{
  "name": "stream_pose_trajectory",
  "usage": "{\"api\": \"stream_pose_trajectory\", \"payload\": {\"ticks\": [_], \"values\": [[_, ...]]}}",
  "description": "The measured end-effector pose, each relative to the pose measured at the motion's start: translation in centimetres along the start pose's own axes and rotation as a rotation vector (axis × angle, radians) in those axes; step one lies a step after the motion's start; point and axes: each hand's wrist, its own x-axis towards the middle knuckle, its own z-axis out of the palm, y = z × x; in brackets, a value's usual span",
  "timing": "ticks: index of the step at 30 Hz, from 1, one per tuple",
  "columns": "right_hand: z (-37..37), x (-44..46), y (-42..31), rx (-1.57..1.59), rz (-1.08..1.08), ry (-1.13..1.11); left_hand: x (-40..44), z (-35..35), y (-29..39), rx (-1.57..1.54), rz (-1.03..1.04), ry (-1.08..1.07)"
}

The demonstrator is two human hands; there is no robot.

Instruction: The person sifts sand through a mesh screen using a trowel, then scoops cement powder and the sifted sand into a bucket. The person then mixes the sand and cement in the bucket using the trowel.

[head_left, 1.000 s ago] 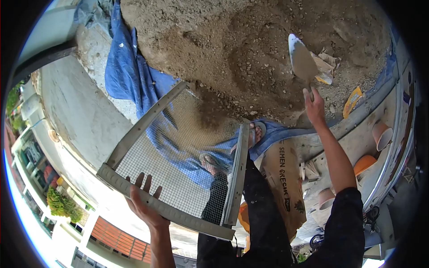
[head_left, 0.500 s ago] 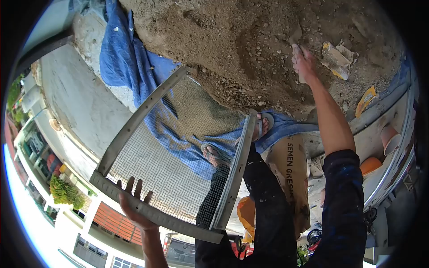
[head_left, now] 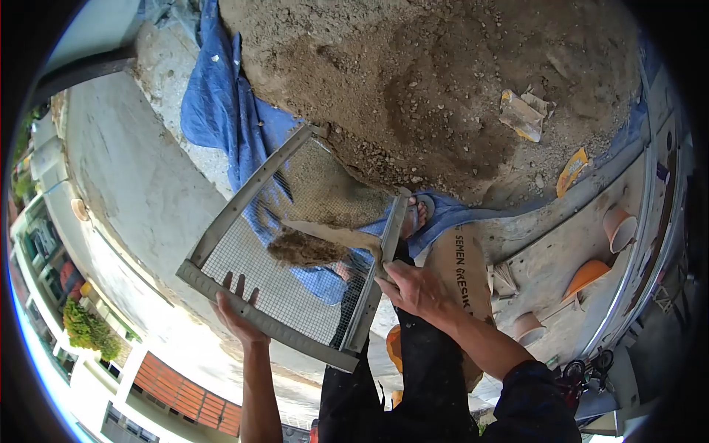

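Note:
My left hand [head_left: 240, 319] holds the lower edge of a framed wire-mesh sieve [head_left: 247, 284], its fingers spread over the rim. The sieve slopes, with its far end at the edge of a sand and gravel heap [head_left: 347, 81]. Closed round a trowel's handle, my right hand [head_left: 415, 286] is at the sieve's right side rail. The trowel [head_left: 340, 235] reaches across the mesh, and a clump of damp brown sand [head_left: 301, 249] lies along its blade, over the mesh. Whether the sand touches the wires I cannot tell.
Blue tarpaulin [head_left: 210, 111] runs under the heap and sieve. A paper cement sack [head_left: 461, 273] stands beside my leg. Torn packaging [head_left: 526, 114] and a yellow scrap [head_left: 572, 171] lie on the right. Farther right are a bucket [head_left: 619, 227] and an orange object [head_left: 588, 277].
My right hand has come from the heap to the sieve's right rail, bringing the trowel with sand over the mesh. My left hand stays on the sieve's edge. The view has shifted slightly.

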Motion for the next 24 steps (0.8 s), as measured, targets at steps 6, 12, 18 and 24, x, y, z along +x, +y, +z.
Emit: {"api": "stream_pose_trajectory", "payload": {"ticks": [6, 12, 18, 24], "values": [[-5.3, 1.0, 10.5, -0.122, 0.075, 0.351, -0.5, 0.8, 1.0, 0.024, -0.002, 0.005], [-19.0, 14.2, 31.2, 0.029, 0.665, 0.492, -1.3, 2.2, 2.3, 0.143, -0.015, 0.053], [-17.4, 24.0, 37.4, -0.180, 0.471, 0.451, -2.1, 2.9, 2.8, 0.304, 0.100, 0.005], [-12.8, 21.7, 30.8, 0.557, 0.639, 0.353, -2.7, 4.4, 4.3, 0.232, 0.029, 0.039]]}}
